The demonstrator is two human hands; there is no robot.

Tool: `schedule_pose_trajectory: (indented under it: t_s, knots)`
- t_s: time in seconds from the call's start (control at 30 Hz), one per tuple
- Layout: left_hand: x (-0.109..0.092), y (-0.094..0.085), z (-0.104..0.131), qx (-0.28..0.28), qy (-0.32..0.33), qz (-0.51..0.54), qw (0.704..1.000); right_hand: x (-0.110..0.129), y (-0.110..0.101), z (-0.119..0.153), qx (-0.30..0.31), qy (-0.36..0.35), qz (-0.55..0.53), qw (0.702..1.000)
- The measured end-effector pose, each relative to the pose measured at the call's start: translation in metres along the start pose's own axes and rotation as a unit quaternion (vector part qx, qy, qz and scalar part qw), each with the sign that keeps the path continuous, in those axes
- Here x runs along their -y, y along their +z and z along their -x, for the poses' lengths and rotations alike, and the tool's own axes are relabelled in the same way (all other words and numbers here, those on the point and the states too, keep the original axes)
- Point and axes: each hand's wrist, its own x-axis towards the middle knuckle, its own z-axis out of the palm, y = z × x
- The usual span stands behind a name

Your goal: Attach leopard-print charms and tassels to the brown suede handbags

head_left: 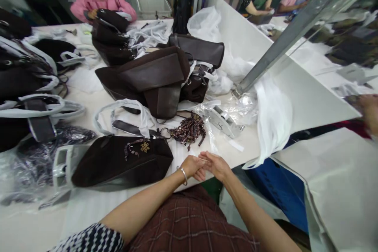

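Note:
My left hand, with a bracelet at its wrist, meets my right hand at the table's front edge. The fingers of both are pressed together at the tips; whatever may be between them is too small to make out. Just beyond lies a bunch of dark beaded tassels, joined by a ring to a dark brown handbag on the left. A beaded charm with a gold flower rests on that bag. White wrapping covers the bag's looped handle.
More dark bags are heaped behind, others at the left. A tape dispenser stands left of the handbag. White strips hang over the right edge beside a slanting metal post. Co-workers sit beyond the white partition and across the table.

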Motion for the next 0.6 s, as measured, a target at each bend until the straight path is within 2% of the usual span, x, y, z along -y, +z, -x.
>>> schedule_pose_trajectory:
  t_s: [0.17, 0.23, 0.3, 0.37, 0.4, 0.43, 0.5, 0.6]
  knots:
    - [0.009, -0.004, 0.007, -0.07, 0.013, -0.09, 0.993, 0.021, -0.021, -0.019, -0.005, 0.063, 0.006, 0.998]
    - [0.009, 0.0, 0.013, -0.08, 0.041, -0.168, 0.982, 0.025, -0.026, -0.027, -0.017, 0.077, -0.009, 0.997]
    - [0.004, 0.005, 0.023, -0.084, 0.109, -0.316, 0.939, 0.028, -0.029, -0.034, -0.038, 0.071, -0.022, 0.996]
    - [-0.003, 0.006, 0.039, -0.091, 0.18, -0.458, 0.866, 0.032, -0.029, -0.04, -0.058, 0.054, -0.021, 0.997]
    - [-0.006, 0.004, 0.049, -0.098, 0.204, -0.495, 0.839, 0.034, -0.029, -0.043, -0.064, 0.046, -0.014, 0.997]
    - [-0.008, 0.001, 0.06, -0.107, 0.221, -0.509, 0.825, 0.037, -0.028, -0.046, -0.069, 0.039, -0.007, 0.997]
    - [-0.006, -0.009, 0.087, -0.127, 0.238, -0.489, 0.83, 0.046, -0.028, -0.051, -0.076, 0.024, 0.013, 0.997]
    - [0.01, -0.03, 0.126, -0.18, 0.227, -0.405, 0.867, 0.064, -0.034, -0.051, -0.075, 0.008, 0.045, 0.996]
